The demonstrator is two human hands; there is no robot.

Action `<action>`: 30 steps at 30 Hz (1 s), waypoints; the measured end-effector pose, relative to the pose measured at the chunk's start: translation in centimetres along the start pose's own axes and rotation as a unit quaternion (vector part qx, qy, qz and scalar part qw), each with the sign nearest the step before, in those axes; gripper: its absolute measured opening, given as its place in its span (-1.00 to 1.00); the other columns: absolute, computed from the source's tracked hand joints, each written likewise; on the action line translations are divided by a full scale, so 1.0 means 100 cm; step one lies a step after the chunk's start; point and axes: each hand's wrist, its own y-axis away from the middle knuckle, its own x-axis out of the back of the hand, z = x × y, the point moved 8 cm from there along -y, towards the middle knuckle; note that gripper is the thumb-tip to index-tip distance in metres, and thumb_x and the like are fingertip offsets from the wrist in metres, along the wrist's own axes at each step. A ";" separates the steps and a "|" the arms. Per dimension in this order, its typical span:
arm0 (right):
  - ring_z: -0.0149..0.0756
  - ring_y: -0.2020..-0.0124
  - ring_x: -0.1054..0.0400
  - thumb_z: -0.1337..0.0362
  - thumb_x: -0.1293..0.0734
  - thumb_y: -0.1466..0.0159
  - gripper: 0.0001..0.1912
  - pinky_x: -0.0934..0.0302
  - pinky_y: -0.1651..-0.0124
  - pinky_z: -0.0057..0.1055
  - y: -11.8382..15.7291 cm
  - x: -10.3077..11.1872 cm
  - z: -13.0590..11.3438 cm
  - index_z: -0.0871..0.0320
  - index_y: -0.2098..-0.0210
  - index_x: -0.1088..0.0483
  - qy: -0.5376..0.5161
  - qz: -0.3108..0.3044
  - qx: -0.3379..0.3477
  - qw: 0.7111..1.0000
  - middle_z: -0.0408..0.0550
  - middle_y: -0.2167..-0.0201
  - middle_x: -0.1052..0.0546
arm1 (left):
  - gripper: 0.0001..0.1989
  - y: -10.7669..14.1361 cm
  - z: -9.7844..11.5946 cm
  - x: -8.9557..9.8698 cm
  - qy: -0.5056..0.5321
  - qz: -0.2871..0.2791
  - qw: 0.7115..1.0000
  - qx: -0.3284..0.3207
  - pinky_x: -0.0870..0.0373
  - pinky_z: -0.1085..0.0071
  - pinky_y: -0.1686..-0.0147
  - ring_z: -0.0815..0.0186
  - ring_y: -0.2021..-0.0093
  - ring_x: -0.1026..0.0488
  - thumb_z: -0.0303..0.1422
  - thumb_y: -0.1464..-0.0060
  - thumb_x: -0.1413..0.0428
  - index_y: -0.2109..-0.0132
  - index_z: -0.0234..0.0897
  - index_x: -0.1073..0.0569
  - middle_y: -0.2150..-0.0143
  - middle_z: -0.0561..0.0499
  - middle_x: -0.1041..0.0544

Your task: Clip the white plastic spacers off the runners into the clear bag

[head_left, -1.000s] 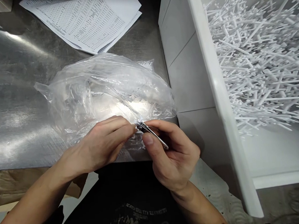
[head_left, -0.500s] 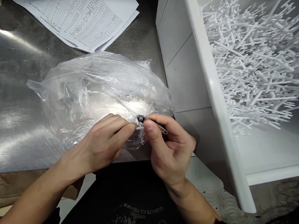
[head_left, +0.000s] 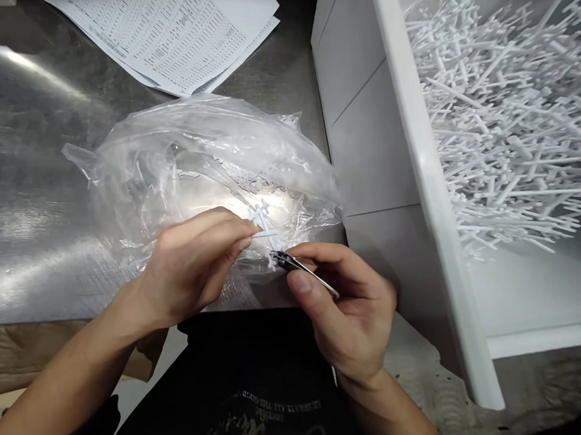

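Note:
My left hand (head_left: 200, 258) pinches a small white branched plastic piece (head_left: 267, 233) between thumb and fingertips. Thin side arms stick out from its stem. In my right hand (head_left: 348, 299) is a metal nail clipper (head_left: 306, 272), held between thumb and index finger. Its jaws are at the lower part of the white piece; whether they are closed on it I cannot tell. Behind both hands a crumpled clear plastic bag (head_left: 217, 127) lies on the metal table (head_left: 31, 192), its mouth toward me. Small pale bits (head_left: 242, 174) show inside the bag.
On the right stands a white bin (head_left: 428, 152), its tall wall beside my right hand. A heap of white branched plastic pieces (head_left: 515, 134) fills much of it. Printed sheets (head_left: 178, 38) lie behind the bag. Brown paper or cardboard (head_left: 58, 353) shows below the table's front edge.
The clipper has moved down along the white piece, from its upper part to its lower end. My left hand has tilted the piece, so more of it shows above the fingertips.

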 end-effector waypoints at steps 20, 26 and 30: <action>-0.37 0.49 -0.44 0.36 -0.60 -0.38 -0.83 -0.45 0.37 -0.38 0.002 -0.003 0.001 -0.02 0.08 -0.75 0.024 0.008 0.008 1.000 -0.20 0.42 -0.66 | -0.82 0.004 0.000 -0.001 -0.080 0.022 0.996 -0.028 -0.66 0.53 0.03 0.40 0.15 -0.68 -0.59 -0.46 -0.13 0.00 -0.21 -0.54 0.16 0.07 -0.71; -0.48 0.62 -0.28 0.19 -0.58 -0.47 -0.91 -0.21 0.56 -0.51 -0.005 -0.005 0.021 0.06 0.11 -0.72 -0.050 0.025 -0.041 0.998 -0.26 0.55 -0.53 | -0.79 0.002 -0.002 -0.010 -0.159 0.006 0.987 -0.010 -0.62 0.49 0.15 0.37 0.28 -0.63 -0.62 -0.43 -0.09 0.10 -0.27 -0.56 0.29 0.07 -0.66; -0.49 0.65 -0.25 0.13 -0.60 -0.45 -0.85 -0.17 0.60 -0.54 -0.007 -0.005 0.027 0.07 0.15 -0.70 -0.074 0.021 -0.079 0.994 -0.30 0.59 -0.46 | -0.85 0.002 -0.006 -0.009 -0.141 -0.005 0.990 0.015 -0.63 0.52 0.20 0.37 0.24 -0.69 -0.55 -0.49 -0.12 0.04 -0.28 -0.57 0.21 0.03 -0.72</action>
